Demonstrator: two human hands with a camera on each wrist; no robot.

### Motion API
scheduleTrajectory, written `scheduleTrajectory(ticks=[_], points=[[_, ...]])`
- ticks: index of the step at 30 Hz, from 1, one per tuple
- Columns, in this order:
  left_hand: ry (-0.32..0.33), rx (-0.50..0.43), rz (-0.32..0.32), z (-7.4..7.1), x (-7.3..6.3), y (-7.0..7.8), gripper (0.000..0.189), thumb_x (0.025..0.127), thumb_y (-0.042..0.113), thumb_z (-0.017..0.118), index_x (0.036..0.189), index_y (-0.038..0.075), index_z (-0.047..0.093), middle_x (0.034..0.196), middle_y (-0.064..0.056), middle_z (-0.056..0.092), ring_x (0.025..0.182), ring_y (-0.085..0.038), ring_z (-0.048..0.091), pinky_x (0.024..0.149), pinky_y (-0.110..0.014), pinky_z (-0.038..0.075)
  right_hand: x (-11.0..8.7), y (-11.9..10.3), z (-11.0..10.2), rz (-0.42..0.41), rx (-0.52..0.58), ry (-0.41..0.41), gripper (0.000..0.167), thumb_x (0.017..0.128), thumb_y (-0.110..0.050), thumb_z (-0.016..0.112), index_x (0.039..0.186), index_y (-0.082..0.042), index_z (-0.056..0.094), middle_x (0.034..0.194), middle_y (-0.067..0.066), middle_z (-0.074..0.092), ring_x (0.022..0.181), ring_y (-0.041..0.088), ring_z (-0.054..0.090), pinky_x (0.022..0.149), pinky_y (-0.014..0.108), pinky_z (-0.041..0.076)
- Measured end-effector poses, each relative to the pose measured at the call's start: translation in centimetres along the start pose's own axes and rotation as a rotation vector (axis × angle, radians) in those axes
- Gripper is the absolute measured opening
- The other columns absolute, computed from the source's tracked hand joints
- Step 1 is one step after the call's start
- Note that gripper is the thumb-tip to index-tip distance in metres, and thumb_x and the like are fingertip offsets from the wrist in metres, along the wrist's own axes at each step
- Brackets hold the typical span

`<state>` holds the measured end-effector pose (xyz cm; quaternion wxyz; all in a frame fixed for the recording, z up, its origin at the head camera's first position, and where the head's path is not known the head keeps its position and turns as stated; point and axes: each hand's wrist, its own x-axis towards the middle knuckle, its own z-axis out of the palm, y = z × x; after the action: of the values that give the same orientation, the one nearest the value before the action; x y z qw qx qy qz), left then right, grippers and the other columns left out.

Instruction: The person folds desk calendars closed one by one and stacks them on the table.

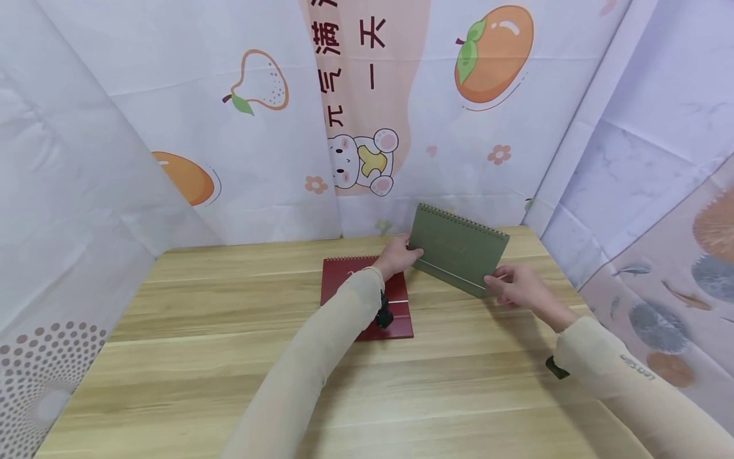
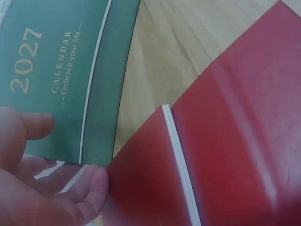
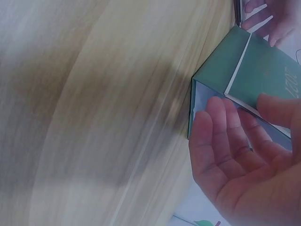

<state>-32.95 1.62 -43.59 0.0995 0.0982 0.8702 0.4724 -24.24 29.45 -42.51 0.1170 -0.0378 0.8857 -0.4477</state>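
A green spiral-bound desk calendar stands propped up at the back right of the table, its cover reading 2027 in the left wrist view. My left hand holds its left edge, thumb on the cover and the other fingers behind. At the opposite edge, my right hand pinches it; the right wrist view shows that thumb on the cover and the fingers at the open side of the stand. Beneath my left forearm a red desk calendar lies partly hidden on the table.
The wooden table meets a printed cloth backdrop at its back edge. More cloth hangs along the right side. A dark strap sits on my right sleeve.
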Motion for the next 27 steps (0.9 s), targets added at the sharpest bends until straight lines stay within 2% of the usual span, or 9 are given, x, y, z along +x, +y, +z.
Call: scheduleTrajectory(ticks=[5, 9, 13, 16, 19, 24, 27], points=[[-0.011, -0.048, 0.001, 0.15, 0.16, -0.21, 0.052, 0.103, 0.019, 0.059, 0.151, 0.005, 0.046, 0.146, -0.014, 0.054, 0.134, -0.025, 0.050, 0.110, -0.035, 0.041, -0.05, 0.10, 0.10, 0.032, -0.007, -0.018, 0.038, 0.103, -0.023, 0.063, 0.118, 0.012, 0.059, 0.094, 0.017, 0.072, 0.065, 0.021, 0.067, 0.061, 0.041, 0.060], [-0.021, -0.102, -0.003, 0.17, 0.34, -0.42, 0.044, 0.103, 0.017, 0.060, 0.145, 0.006, 0.054, 0.136, -0.012, 0.061, 0.124, -0.024, 0.057, 0.104, -0.035, 0.045, -0.05, 0.20, 0.09, 0.062, -0.020, -0.034, 0.040, 0.102, -0.025, 0.064, 0.118, 0.011, 0.059, 0.094, 0.018, 0.071, 0.066, 0.020, 0.067, 0.062, 0.041, 0.060], [-0.045, -0.144, -0.034, 0.00, 0.26, -0.47, 0.034, 0.102, 0.018, 0.062, 0.131, 0.002, 0.062, 0.120, -0.011, 0.065, 0.111, -0.020, 0.060, 0.094, -0.032, 0.050, -0.02, 0.31, 0.01, 0.081, -0.032, -0.046, 0.041, 0.101, -0.025, 0.065, 0.119, 0.011, 0.058, 0.090, 0.017, 0.068, 0.066, 0.019, 0.065, 0.062, 0.040, 0.059], [-0.067, -0.175, -0.078, -0.10, 0.25, -0.54, 0.032, 0.102, 0.021, 0.062, 0.126, 0.001, 0.062, 0.117, -0.010, 0.064, 0.108, -0.020, 0.060, 0.091, -0.032, 0.050, -0.01, 0.37, -0.03, 0.087, -0.039, -0.054, 0.039, 0.101, -0.023, 0.066, 0.117, 0.010, 0.057, 0.088, 0.014, 0.067, 0.066, 0.019, 0.064, 0.059, 0.038, 0.058], [-0.067, -0.186, -0.095, -0.03, 0.24, -0.69, 0.028, 0.102, 0.020, 0.063, 0.122, 0.000, 0.063, 0.115, -0.011, 0.063, 0.105, -0.020, 0.058, 0.090, -0.031, 0.048, -0.01, 0.37, 0.03, 0.077, -0.059, -0.059, 0.034, 0.100, -0.021, 0.067, 0.112, 0.009, 0.057, 0.084, 0.013, 0.068, 0.063, 0.018, 0.063, 0.054, 0.035, 0.055], [-0.078, -0.208, -0.084, -0.04, -0.25, -0.73, 0.022, 0.101, 0.015, 0.064, 0.113, -0.003, 0.064, 0.097, -0.006, 0.059, 0.085, -0.015, 0.051, 0.069, -0.025, 0.043, 0.05, 0.48, 0.21, 0.073, -0.087, -0.059, 0.031, 0.100, -0.021, 0.067, 0.107, 0.008, 0.056, 0.078, 0.012, 0.067, 0.059, 0.017, 0.060, 0.049, 0.031, 0.050], [-0.095, -0.226, -0.092, -0.13, -0.51, -0.73, 0.021, 0.100, 0.014, 0.065, 0.112, -0.004, 0.064, 0.095, -0.006, 0.058, 0.081, -0.014, 0.049, 0.065, -0.024, 0.042, 0.05, 0.63, 0.27, 0.076, -0.084, -0.057, 0.031, 0.100, -0.020, 0.066, 0.108, 0.008, 0.056, 0.076, 0.012, 0.066, 0.058, 0.017, 0.059, 0.049, 0.031, 0.049]])
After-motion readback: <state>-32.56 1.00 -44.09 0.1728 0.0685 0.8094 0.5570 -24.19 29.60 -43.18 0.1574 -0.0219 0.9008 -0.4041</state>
